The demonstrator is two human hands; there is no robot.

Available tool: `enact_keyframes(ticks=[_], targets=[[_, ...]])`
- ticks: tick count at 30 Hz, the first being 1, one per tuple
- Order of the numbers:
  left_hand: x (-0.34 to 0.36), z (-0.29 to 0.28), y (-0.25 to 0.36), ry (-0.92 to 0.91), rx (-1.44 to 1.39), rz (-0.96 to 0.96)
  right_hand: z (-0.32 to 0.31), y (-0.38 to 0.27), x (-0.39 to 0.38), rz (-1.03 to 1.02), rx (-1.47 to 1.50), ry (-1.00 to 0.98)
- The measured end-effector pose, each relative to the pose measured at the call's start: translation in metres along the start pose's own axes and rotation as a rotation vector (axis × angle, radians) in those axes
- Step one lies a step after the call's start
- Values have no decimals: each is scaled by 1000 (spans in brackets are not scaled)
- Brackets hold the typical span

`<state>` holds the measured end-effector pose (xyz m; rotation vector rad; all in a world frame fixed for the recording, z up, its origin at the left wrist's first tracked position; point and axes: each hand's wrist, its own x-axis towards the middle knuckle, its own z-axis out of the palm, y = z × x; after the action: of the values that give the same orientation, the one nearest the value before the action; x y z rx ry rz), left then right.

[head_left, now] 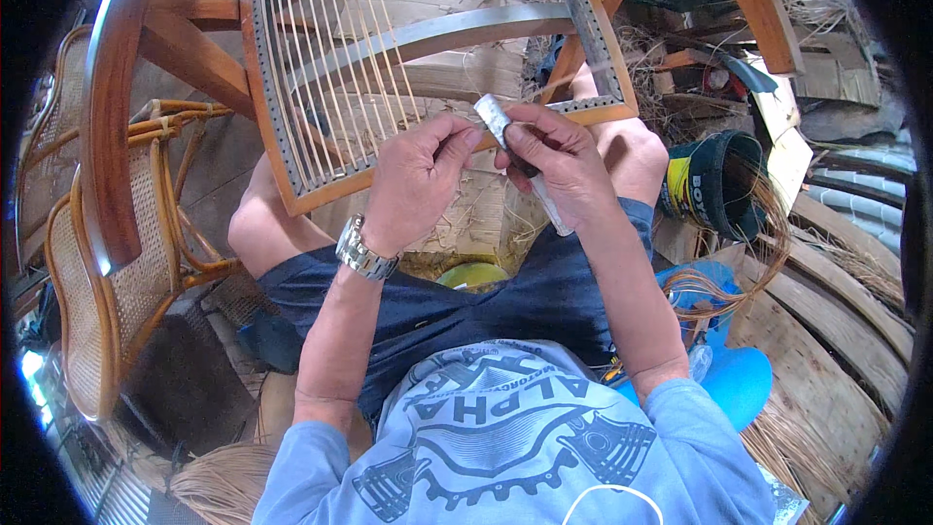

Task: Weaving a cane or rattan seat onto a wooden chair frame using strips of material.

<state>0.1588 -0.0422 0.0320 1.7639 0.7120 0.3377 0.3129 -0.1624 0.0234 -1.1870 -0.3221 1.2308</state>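
A wooden chair frame rests across my knees, its inner border lined with small holes. Pale cane strands run side by side over its left part. My left hand, a metal watch on its wrist, is pinched closed in front of the frame's near rail; what its fingertips hold is too small to make out. Close beside it, my right hand grips a knife-like tool with a flat, pale metal end pointing up and away. The tool's other pale end sticks out below the palm.
Rattan chairs with woven cane stand at the left. At the right are a dark bucket, a coil of cane and a blue stool-like object. A green bowl sits between my legs. Cane bundles lie lower left.
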Motion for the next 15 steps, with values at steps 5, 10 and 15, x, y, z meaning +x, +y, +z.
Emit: enact_keyframes(ticks=[5,10,15], targets=[[-3,0,4,12,45,33,-26,-22,3,-50,14,87],[2,2,16,-14,82,-1,-32,-31,0,-71,-45,50],[26,19,41,-1,117,161,-18,-40,-8,-104,-40,180]])
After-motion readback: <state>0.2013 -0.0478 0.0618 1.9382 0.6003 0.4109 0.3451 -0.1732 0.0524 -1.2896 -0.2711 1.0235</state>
